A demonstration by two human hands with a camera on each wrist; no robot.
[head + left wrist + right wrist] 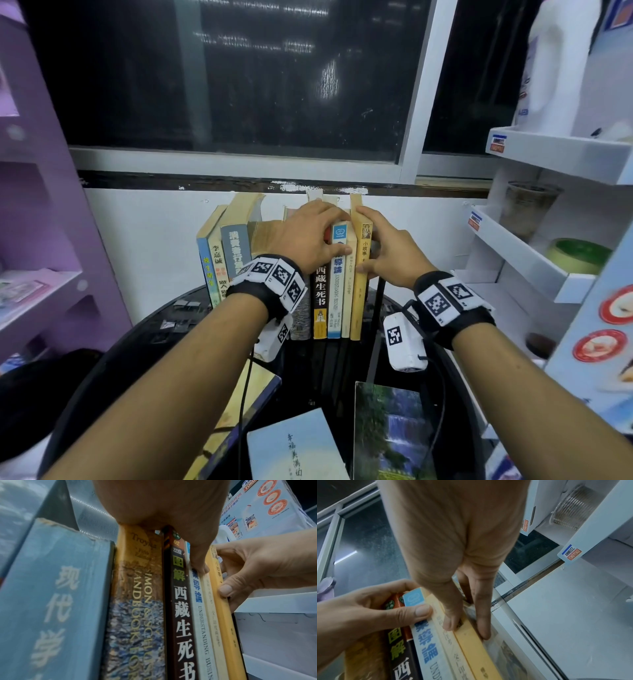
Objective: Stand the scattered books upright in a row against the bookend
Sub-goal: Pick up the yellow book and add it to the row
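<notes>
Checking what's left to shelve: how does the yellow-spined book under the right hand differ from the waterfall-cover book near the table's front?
The yellow-spined book stands upright at the right end of the row; the waterfall-cover book lies flat on the table. The right hand grips the yellow one; nothing touches the waterfall one. The yellow one shows its spine, the waterfall one its front cover. Both are slim paperbacks on the same dark table.

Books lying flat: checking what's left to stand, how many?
3: yellowish book at left, pale blue book in the middle, waterfall book at right; others may be hidden.
</notes>
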